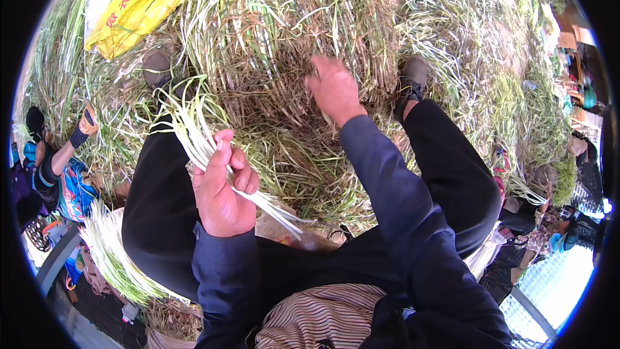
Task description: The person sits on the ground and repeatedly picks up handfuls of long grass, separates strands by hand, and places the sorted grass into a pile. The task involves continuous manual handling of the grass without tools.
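Note:
My left hand (225, 198) holds a small bundle of slender allium stalks (197, 138), pale white with light green ends, between thumb and fingers above my left thigh. Their white ends stick out past the hand toward my lap. My right hand (336, 89) is blurred and reaches over the heap of unsorted green stalks (271, 24) in front of me. Its fingers look apart, and I see nothing in them. Brown roots and dry leaves cling to the heap. Loose green leaves (300, 165) lie between my legs.
A yellow and white woven sack (140, 5) bearing writing lies at the upper left. Beside my left thigh is a stack of pale stalks (116, 252). At the left, another person's gloved hand (88, 121) reaches over the litter. My shoes (414, 75) flank the heap.

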A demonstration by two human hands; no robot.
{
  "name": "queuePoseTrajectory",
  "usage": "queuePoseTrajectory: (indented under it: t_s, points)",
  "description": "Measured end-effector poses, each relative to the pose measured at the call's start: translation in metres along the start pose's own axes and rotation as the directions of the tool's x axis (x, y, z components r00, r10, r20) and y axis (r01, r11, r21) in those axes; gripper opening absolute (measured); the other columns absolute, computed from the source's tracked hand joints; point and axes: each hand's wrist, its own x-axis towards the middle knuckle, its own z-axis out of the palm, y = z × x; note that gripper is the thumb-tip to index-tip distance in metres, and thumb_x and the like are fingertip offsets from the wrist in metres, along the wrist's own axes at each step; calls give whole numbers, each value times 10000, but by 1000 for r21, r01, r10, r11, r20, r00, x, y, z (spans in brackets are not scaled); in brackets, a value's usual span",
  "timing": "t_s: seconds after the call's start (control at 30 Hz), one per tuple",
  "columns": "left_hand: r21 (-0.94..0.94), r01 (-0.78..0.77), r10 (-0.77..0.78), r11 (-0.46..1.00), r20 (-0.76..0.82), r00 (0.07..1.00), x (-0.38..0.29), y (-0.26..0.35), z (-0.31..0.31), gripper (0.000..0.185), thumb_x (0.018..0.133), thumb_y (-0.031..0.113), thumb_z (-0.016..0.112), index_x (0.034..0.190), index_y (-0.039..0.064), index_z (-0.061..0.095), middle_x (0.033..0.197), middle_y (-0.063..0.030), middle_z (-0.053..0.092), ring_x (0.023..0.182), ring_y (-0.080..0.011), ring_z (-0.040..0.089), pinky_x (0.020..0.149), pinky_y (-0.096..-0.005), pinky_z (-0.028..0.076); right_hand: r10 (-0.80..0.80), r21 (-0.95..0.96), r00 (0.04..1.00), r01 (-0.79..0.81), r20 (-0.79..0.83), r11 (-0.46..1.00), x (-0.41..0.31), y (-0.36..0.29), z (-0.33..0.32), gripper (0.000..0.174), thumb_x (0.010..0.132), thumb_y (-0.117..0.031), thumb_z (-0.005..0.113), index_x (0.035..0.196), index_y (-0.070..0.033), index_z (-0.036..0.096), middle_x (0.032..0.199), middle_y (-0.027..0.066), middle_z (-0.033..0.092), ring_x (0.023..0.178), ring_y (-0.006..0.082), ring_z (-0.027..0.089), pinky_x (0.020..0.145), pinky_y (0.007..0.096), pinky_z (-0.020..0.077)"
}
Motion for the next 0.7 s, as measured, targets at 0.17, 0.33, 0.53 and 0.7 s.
queuePoseTrajectory:
  t_s: [0.17,0.33,0.53,0.7]
  points:
    - [10,15,-15,1000,-15,1000,3,0,4,212,1036,219,590,1214,107,616,782,18,545,554,-69,398,511,-249,344,242,19,951,-243,-194,970,34,53,-7,643,926,-363,682,1466,-90,462,1402,269,495,1248,430,566,1053,503,465]
    - [47,47,-46,998,-12,999,6,-6,7,208,1053,222,561,1231,121,595,793,58,558,564,-50,414,530,-235,354,130,-255,978,-170,-165,952,6,95,33,652,923,-288,693,1436,34,451,1414,227,496,1274,397,538,1054,475,467]
    - [39,61,-60,997,-28,998,7,-12,10,208,1039,210,580,1216,107,612,791,21,538,570,-69,405,526,-248,359,196,-112,919,-247,-343,962,28,107,8,534,866,-261,743,1320,-38,572,1197,216,621,1111,362,614,1006,496,473]
    - [56,72,-70,996,-43,997,13,-15,9,214,1039,231,577,1217,118,609,800,27,538,575,-68,411,529,-247,357,419,38,870,-424,-258,905,57,150,-10,829,851,-471,751,1438,17,427,1386,303,509,1283,432,529,1071,480,439]
